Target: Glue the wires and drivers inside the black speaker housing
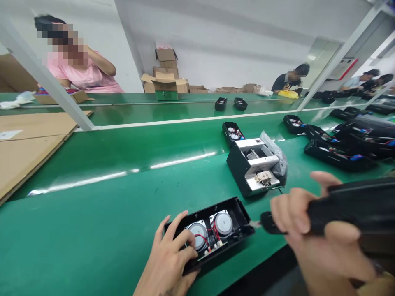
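Observation:
A black plastic speaker housing (226, 246) lies on the green bench in front of me, with two round silver speakers (223, 223), red wires and a small circuit board inside. My left hand (173, 255) grips its left end, fingers reaching over the wall and into the housing. In my right hand (311, 218) is a black electric screwdriver (345, 205), held nearly level. Its blurred tip points left at the right end of the housing; I cannot tell if they touch. Just beyond stands a black-and-silver screw feeder (262, 162) with a grey plastic bag on its side.
Another speaker housing (233, 132) sits behind the feeder. Several more housings (338, 155) crowd the right side. Flat cardboard (33, 139) covers the left. A white rail (185, 120) crosses the bench; a person in pink (89, 72) and other people are beyond it.

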Motion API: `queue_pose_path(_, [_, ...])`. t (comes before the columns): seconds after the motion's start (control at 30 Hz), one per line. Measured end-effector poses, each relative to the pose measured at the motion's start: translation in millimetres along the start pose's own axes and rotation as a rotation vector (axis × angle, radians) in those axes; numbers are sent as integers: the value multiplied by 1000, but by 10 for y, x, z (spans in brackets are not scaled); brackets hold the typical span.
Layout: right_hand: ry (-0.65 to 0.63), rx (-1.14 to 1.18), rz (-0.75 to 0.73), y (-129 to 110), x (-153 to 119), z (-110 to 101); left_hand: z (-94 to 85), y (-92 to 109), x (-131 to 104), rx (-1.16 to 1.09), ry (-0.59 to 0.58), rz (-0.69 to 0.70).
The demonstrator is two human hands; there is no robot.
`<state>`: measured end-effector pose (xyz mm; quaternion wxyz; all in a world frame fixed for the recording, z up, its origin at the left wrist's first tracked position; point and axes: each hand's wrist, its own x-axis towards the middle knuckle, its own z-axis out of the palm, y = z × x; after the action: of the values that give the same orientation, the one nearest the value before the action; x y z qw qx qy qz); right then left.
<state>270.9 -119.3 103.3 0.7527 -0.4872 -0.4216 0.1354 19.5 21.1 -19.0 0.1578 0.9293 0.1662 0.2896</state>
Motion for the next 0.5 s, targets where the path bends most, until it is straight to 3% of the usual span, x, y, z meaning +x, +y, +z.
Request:
queue_pose_path(0.1, [206, 31, 18, 110, 52, -405, -255, 74, 56, 155, 6, 126])
queue_pose_path(0.2, [288, -135, 102, 393, -18, -621, -374, 212, 230, 310, -13, 259])
queue_pose_path(0.27, [281, -195, 131, 562, -94, -670, -302, 301, 316, 353, -41, 282])
queue_pose_path(0.37, [246, -205, 128, 686, -169, -676, -32, 402, 313, 380, -112, 256])
queue_pose_path(0.5, [201, -213, 140, 706, -178, -669, 281, 417, 186, 283, -67, 200])
